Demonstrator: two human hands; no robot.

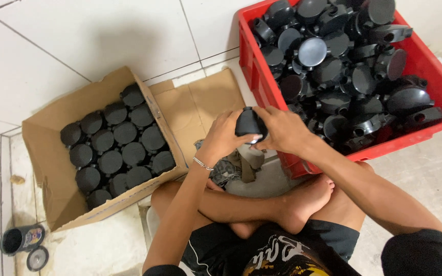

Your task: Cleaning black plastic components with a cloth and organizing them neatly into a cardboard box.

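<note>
I sit cross-legged on a tiled floor. Both hands grip one round black plastic part (248, 122) in front of my knees. My left hand (222, 137), with a thin bracelet at the wrist, wraps its left side. My right hand (284, 130) covers its right side and top. To the right stands a red crate (254, 66) heaped with several similar black round parts (344, 66). On the left, a cardboard box (42, 153) holds several black round parts (116, 145) laid in neat rows, flat sides up.
An open box flap (195, 107) lies on the floor between box and crate. A crumpled cloth (234, 166) sits under my hands. A dark cup (20, 238) and a round lid (37, 258) rest at the lower left. White floor tiles surround everything.
</note>
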